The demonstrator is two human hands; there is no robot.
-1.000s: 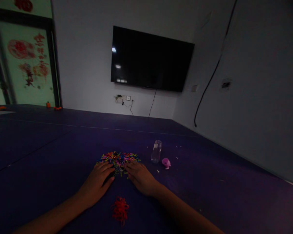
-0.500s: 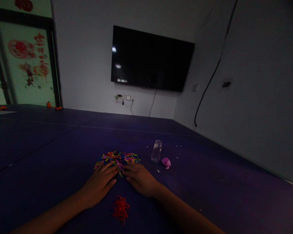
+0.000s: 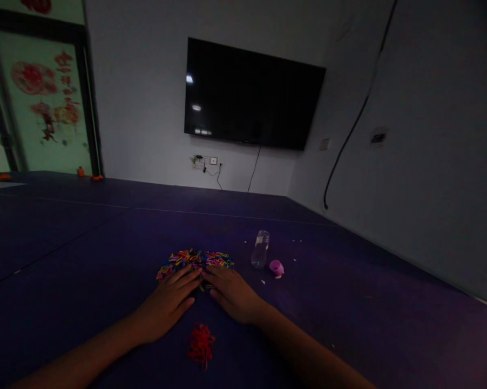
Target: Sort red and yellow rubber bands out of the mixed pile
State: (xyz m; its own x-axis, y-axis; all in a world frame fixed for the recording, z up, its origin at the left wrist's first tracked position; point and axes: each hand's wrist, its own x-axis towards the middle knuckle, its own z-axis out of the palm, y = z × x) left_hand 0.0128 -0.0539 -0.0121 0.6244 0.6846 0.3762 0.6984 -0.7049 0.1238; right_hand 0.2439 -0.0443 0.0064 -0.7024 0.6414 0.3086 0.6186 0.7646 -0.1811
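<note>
A spread pile of small multicoloured rubber bands (image 3: 203, 258) lies on the dark purple tabletop (image 3: 106, 259). My left hand (image 3: 168, 302) rests with its fingers stretched over the pile's near left part. From the right, my right hand (image 3: 233, 294) reaches over the near right part, fingers extended. The fingertips of both hands almost meet among the bands, and they cover some of them. Nearer to me, between my forearms, sits a separate small heap of red rubber bands (image 3: 201, 344); neither hand touches it.
Right of the pile stand a clear plastic bottle (image 3: 259, 251) without a cap and a pink lid-like piece (image 3: 276, 267). Small white scraps (image 3: 263, 282) are scattered around them. A black cable (image 3: 351, 132) hangs along the right wall; a television (image 3: 251, 94) hangs beyond the table.
My fingertips have shifted slightly over the pile and come closer together; the left hand has moved a little right. The red heap, bottle and pink piece stay put.
</note>
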